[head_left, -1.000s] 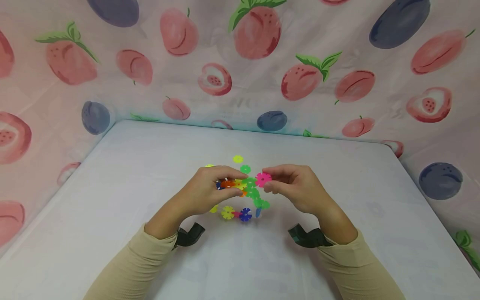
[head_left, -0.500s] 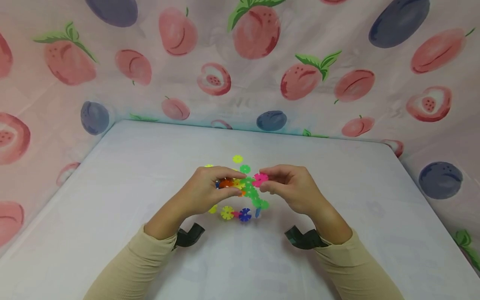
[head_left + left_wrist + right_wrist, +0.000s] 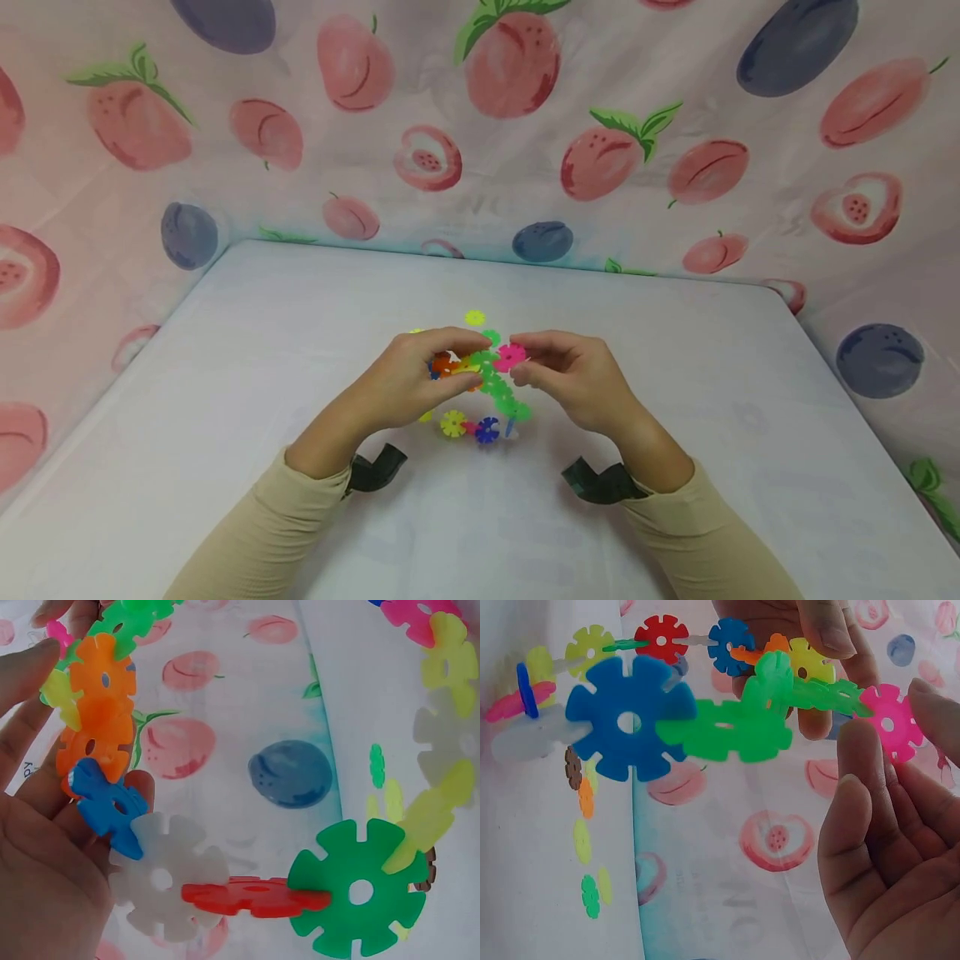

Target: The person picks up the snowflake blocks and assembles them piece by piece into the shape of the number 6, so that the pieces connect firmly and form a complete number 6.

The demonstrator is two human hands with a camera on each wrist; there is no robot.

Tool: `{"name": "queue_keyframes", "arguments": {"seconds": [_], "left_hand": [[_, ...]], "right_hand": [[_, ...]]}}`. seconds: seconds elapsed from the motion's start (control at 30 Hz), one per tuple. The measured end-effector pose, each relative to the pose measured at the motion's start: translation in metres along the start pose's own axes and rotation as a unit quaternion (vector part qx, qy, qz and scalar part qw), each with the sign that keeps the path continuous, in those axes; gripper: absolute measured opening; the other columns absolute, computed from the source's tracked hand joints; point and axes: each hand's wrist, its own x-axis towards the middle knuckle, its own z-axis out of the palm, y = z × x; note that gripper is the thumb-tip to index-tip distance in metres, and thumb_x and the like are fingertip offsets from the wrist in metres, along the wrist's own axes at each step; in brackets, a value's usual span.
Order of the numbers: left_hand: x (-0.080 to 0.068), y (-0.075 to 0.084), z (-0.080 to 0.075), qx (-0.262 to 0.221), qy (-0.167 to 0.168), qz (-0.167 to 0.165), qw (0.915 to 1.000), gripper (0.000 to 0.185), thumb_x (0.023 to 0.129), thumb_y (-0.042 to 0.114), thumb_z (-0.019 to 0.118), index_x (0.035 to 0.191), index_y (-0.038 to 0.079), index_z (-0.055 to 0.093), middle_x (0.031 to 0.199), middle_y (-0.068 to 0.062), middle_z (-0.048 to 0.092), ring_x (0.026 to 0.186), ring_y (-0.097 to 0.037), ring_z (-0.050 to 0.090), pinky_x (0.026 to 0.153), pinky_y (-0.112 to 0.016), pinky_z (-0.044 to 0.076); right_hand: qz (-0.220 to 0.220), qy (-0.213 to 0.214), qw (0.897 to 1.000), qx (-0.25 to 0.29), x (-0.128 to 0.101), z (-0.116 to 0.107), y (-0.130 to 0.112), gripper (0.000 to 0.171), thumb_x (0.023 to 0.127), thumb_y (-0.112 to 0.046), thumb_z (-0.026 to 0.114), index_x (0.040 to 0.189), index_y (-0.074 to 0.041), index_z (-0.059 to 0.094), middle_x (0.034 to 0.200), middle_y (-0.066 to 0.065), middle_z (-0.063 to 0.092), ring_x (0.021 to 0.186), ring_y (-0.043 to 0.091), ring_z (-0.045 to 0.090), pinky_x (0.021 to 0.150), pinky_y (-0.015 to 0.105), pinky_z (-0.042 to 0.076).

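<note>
Pink notched disc [image 3: 902, 712], bright and flat with a round center hole, stood on edge above the white counter [image 3: 480, 533], its face turned toward the person and its left rim touching a green disc [image 3: 844, 701] of a multicolored chain [image 3: 724, 742]; whether the two were slotted together, I could not tell. Fingers of the right hand [image 3: 581, 375] pinched the pink piece, while those of the left hand [image 3: 408, 379] gripped the chain near a yellow disc [image 3: 819, 665]. The chain curved in a broad loop, its green stretch slanting down and rightward. Loose discs [image 3: 475, 317] lay beyond.
</note>
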Motion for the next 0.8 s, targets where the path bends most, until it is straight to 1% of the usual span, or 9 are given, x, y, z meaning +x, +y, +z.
{"name": "queue_keyframes", "arguments": {"seconds": [0.1, 0.27, 0.47, 0.57, 0.67, 0.8], "left_hand": [[0.0, -0.0002, -0.0006, -0.006, -0.004, 0.001, 1.0, 0.037, 0.091, 0.011, 0.075, 0.127, 0.007, 0.067, 0.113, 0.0, 0.069, 0.095, -0.015, 0.063, 0.08, -0.031, 0.055], [-0.0001, 0.0002, -0.0016, -0.012, -0.005, 0.002, 0.9999, 0.036, 0.091, 0.009, 0.073, 0.127, 0.007, 0.067, 0.115, -0.001, 0.069, 0.095, -0.016, 0.065, 0.081, -0.03, 0.055], [-0.0005, -0.0009, -0.0026, -0.019, -0.003, 0.002, 0.9998, 0.036, 0.091, 0.008, 0.073, 0.126, 0.006, 0.067, 0.114, -0.002, 0.069, 0.092, -0.018, 0.065, 0.08, -0.031, 0.056], [-0.0006, -0.0012, -0.0032, -0.025, -0.001, 0.0, 0.9997, 0.035, 0.091, 0.008, 0.073, 0.126, 0.005, 0.067, 0.113, -0.002, 0.069, 0.091, -0.016, 0.064, 0.079, -0.033, 0.056], [-0.0006, -0.0008, -0.0037, -0.034, 0.002, -0.003, 0.9994, 0.034, 0.091, 0.007, 0.073, 0.125, 0.006, 0.067, 0.111, -0.002, 0.069, 0.088, -0.015, 0.064, 0.077, -0.034, 0.057], [-0.0005, -0.0011, -0.0036, -0.044, 0.007, -0.007, 0.999, 0.033, 0.091, 0.008, 0.073, 0.124, 0.006, 0.068, 0.111, -0.001, 0.069, 0.089, -0.014, 0.064, 0.077, -0.035, 0.057]], "right_hand": [[-0.005, -0.004, 1.0, -0.002, 0.0, 0.0004, 0.0004, 0.03, 0.088, 0.009, 0.07, 0.117, 0.012, 0.065, 0.096, 0.016, 0.072, 0.079, 0.017, 0.071, 0.078, 0.03, 0.058], [-0.002, -0.012, 1.0, -0.02, 0.0, -0.001, 0.002, 0.04, 0.086, 0.007, 0.073, 0.124, 0.009, 0.062, 0.1, 0.014, 0.068, 0.081, 0.017, 0.069, 0.075, 0.029, 0.058], [0.026, -0.033, 0.998, -0.04, 0.0013, -0.0019, 0.0038, 0.047, 0.085, 0.001, 0.077, 0.128, 0.004, 0.06, 0.102, 0.013, 0.065, 0.085, 0.019, 0.067, 0.074, 0.03, 0.057], [0.041, -0.046, 0.996, -0.059, 0.002, -0.0003, 0.0047, 0.05, 0.085, -0.003, 0.079, 0.13, 0.003, 0.059, 0.103, 0.012, 0.067, 0.087, 0.019, 0.066, 0.076, 0.034, 0.057], [0.047, -0.054, 0.995, -0.071, 0.0025, 0.0026, 0.0062, 0.048, 0.085, -0.005, 0.079, 0.129, 0.002, 0.059, 0.1, 0.007, 0.069, 0.087, 0.019, 0.065, 0.076, 0.035, 0.056], [0.038, -0.056, 0.995, -0.078, 0.0024, 0.0053, 0.0076, 0.041, 0.087, -0.002, 0.076, 0.124, 0.001, 0.059, 0.095, 0.002, 0.071, 0.085, 0.018, 0.065, 0.074, 0.034, 0.055]]}}
